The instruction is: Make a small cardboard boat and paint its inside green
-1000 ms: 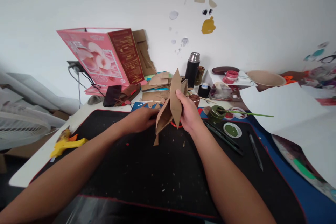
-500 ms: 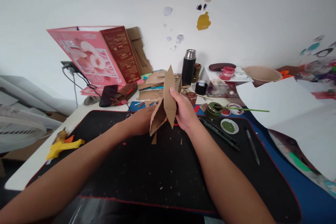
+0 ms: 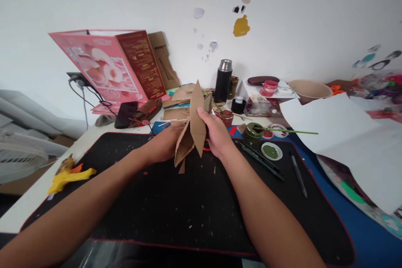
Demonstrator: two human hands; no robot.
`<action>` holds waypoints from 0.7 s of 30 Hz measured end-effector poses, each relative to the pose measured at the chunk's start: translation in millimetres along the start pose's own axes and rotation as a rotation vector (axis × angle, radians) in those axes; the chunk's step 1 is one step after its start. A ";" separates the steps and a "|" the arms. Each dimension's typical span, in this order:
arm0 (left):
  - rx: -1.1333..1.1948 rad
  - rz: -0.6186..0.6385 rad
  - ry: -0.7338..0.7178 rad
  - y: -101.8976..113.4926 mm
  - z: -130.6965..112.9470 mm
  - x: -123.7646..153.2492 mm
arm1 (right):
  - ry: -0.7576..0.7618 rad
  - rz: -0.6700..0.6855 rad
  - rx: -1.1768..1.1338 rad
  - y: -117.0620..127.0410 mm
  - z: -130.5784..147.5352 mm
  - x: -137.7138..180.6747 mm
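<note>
A folded cardboard piece (image 3: 197, 119), with a long pointed strip standing upright across a hollow, open-ended part, is held above the black mat (image 3: 163, 213). My right hand (image 3: 216, 132) is closed on its right side, the thumb pressed flat against the pointed strip. On the left, my left hand (image 3: 166, 142) grips the hollow part; its fingers are largely hidden behind the cardboard. Below the piece lies a small cardboard scrap (image 3: 182, 166), and a bit of something red shows behind my right hand.
A yellow glue gun (image 3: 69, 176) lies at the left. Right of my hands are a green paint jar (image 3: 253, 132) with a brush across it, a paint lid (image 3: 271, 151) and pens (image 3: 260, 159). Behind stand a black thermos (image 3: 223, 80) and a pink box (image 3: 106, 65).
The whole view has shifted slightly, so most things sit a little further left. Both hands keep their grip on the cardboard piece, with hardly any change in its pose.
</note>
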State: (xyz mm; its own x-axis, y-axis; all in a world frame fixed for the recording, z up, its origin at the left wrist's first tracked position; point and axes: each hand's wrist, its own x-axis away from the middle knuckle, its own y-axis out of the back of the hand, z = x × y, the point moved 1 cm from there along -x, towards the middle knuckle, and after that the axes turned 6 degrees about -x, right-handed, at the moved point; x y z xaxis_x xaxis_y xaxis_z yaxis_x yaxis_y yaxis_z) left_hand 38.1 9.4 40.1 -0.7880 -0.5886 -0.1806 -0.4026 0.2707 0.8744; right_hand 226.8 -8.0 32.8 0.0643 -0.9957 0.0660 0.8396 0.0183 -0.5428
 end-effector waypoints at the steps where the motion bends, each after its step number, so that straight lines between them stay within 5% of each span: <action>1: 0.008 0.044 0.033 2.6 -5.3 4.8 | 0.000 -0.005 -0.014 0.3 0.6 -0.1; 8: -0.034 0.434 0.199 -1.7 -24.1 39.4 | -0.016 -0.018 -0.037 0.0 3.1 -0.1; 16: -0.123 0.473 0.281 -6.1 -26.8 34.0 | 0.018 -0.022 -0.012 1.3 -1.6 -1.1; 21: -0.050 0.415 0.186 3.3 -10.6 35.4 | -0.001 -0.019 -0.050 -0.2 -1.9 0.4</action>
State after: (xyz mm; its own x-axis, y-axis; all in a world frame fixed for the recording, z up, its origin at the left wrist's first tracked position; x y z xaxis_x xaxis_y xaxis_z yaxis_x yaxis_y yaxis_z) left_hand 13.8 -18.6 41.4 -0.7788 -0.5665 0.2692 -0.0441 0.4776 0.8775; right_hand 225.6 -8.5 31.4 0.0492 -0.9957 0.0780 0.8125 -0.0056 -0.5829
